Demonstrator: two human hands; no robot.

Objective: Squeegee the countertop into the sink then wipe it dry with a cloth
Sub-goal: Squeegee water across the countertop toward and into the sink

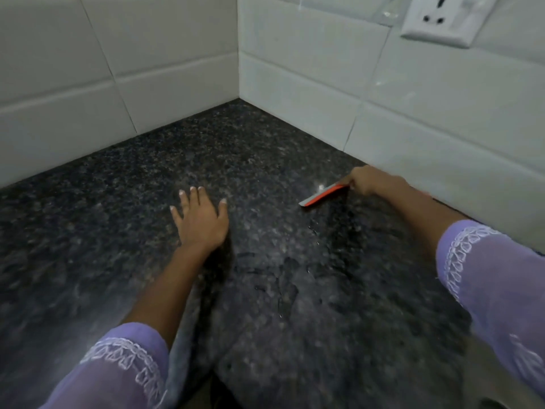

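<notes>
Right hand (372, 180) has its fingers curled tight around the orange squeegee (323, 196), blade down on the dark granite desk (118, 231) right by the tiled wall (413, 119) — probably starting the pull from the far edge. Left hand (200, 222) lies flat, fingers spread, likely bracing. Sink and cloth aren't in view — water beads sit nearer.

Left hand (200, 221) lies flat, palm down, fingers spread. Right hand (368, 181) reaches farther forward, fingers apparently curled in a grip.
</notes>
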